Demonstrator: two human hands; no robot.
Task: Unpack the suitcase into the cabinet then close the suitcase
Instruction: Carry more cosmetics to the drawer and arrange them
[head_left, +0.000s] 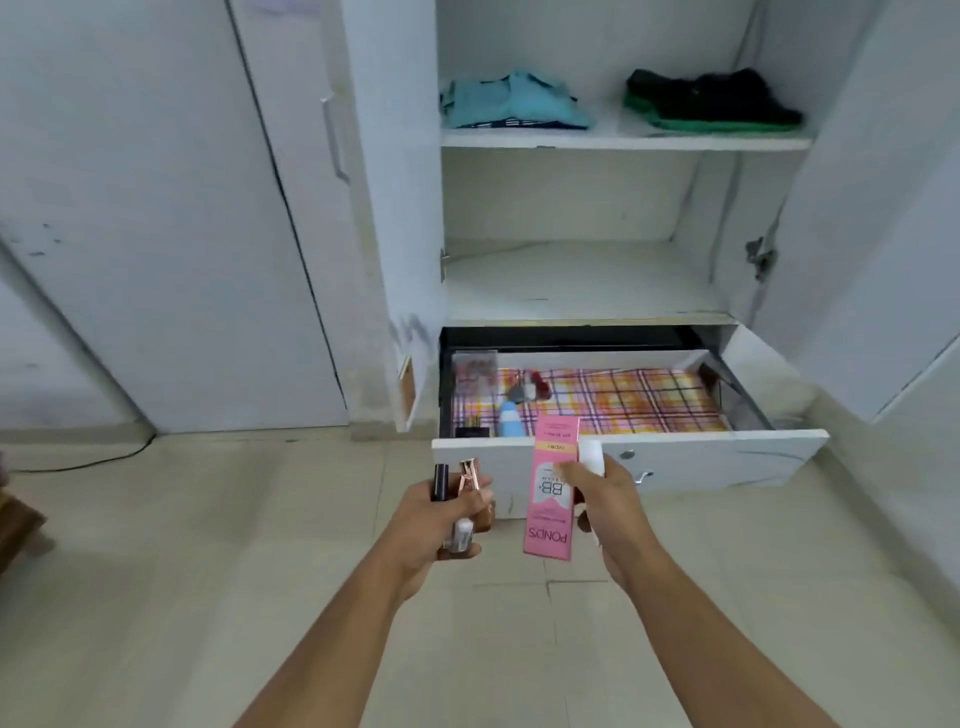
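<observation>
A white cabinet (395, 208) stands open ahead, its bottom drawer (727, 460) pulled out. The drawer has a pink and yellow checked lining and holds a blue bottle (511, 421), small nail polish bottles (530, 388) and a clear packet (474, 371). My left hand (441, 525) grips several small cosmetic bottles (470, 501), one with a rose-gold cap and one with a black cap. My right hand (605, 506) holds a pink Pond's BB cream box (551, 493) together with a white tube (592, 456). Both hands hover just in front of the drawer front. The suitcase is out of view.
Folded teal clothes (511, 101) and dark and green clothes (714, 101) lie on the top shelf (623, 140). The middle shelf (582, 283) is bare. The right cabinet door (878, 218) stands open. A black cable (83, 465) runs along the tiled floor at left.
</observation>
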